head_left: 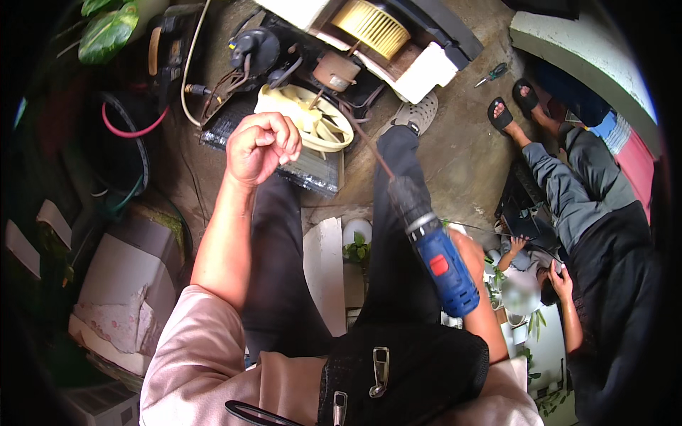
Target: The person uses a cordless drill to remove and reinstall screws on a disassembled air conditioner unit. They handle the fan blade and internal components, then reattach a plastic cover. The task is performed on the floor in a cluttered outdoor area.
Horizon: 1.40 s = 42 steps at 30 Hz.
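Observation:
My right hand (465,248) is wrapped round a blue and black cordless drill (444,266), whose body hides most of the fingers. A long thin bit (375,153) runs from its chuck towards the opened air conditioner. My left hand (261,148) is raised with fingers curled in and thumb against them; whatever lies between them is too small or hidden to tell. Just beyond it is a cream ringed fan (330,131) on the shaft of a brownish motor (335,71). Below the fan lies a finned coil (312,183), partly behind my left hand.
A cream blower wheel (371,30) sits in a white housing at the top. Beside the motor stands a black compressor (257,50) with copper pipes. A screwdriver (491,74) lies on the concrete floor. Another person in grey trousers (590,177) is at the right. Potted plants (359,250) stand below.

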{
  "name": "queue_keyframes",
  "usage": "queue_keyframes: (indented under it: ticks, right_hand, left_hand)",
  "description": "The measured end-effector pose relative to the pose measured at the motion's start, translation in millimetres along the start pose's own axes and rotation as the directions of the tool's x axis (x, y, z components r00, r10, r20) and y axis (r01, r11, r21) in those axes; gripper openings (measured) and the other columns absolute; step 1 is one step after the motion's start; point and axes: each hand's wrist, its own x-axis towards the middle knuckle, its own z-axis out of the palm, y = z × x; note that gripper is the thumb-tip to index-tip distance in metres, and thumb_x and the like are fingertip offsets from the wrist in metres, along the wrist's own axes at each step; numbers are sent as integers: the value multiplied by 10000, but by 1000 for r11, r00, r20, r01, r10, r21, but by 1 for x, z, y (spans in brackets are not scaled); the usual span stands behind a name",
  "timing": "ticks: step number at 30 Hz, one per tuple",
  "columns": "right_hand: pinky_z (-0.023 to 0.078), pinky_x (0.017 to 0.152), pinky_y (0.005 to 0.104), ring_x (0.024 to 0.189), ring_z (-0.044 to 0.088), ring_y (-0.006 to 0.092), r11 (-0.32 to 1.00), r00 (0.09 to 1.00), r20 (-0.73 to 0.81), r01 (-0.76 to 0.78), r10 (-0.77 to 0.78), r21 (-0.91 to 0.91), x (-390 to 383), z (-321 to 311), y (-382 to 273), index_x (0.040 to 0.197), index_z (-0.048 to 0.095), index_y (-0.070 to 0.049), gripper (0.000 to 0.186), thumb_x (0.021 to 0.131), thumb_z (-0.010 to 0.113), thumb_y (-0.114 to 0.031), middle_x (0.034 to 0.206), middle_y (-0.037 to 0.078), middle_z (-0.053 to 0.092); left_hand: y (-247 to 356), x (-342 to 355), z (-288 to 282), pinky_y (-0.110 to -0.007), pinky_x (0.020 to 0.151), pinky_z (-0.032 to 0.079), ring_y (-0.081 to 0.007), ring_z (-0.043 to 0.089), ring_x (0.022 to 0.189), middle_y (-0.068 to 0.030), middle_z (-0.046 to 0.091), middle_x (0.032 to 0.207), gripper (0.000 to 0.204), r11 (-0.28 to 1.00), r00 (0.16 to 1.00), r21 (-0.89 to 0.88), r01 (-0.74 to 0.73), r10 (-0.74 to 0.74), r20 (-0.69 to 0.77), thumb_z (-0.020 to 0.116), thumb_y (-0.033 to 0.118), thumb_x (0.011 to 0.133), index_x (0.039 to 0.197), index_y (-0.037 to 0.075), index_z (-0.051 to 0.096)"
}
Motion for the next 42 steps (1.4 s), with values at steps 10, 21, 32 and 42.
queue_keyframes:
  ticks: [10,21,32,42]
  right_hand:
    - [501,842,401,943,677,241,727,672,371,686,-642,15,117,105,-128,1155,657,-62,337,832,671,-158,1098,64,693]
    - [399,1148,527,1363,511,389,870,700,603,493,-383,-20,104,238,-198,1484,513,-107,787,744,763,-10,1495,187,489]
    - [522,948,452,1066,646,397,993,971,214,114,-111,-2,128,241,-75,1218,620,-10,460,769,688,66,1113,183,657]
    - [471,1051,345,1193,613,200,528,765,43,-482,642,699,228,233,49,1459,445,82,782,854,860,-190,1340,168,620]
  left_hand:
    - [15,-181,46,-242,580,491,-128,575,662,-52,631,1017,855,979,974,-202,31,-75,-214,846,567,836,1367,-37,556]
    - [26,-303,-116,-404,741,582,-257,752,794,-124,764,815,320,558,357,457,693,286,-889,835,299,781,857,3,739]
    - [-141,-208,-325,-456,1027,552,-371,709,1176,-241,726,1254,665,137,-80,-90,986,-74,-994,782,508,765,1198,4,750]
    - [-220,-168,-453,-451,1024,546,-381,722,1133,-245,731,1227,745,215,-121,-106,971,58,-991,803,622,792,1160,-24,750]
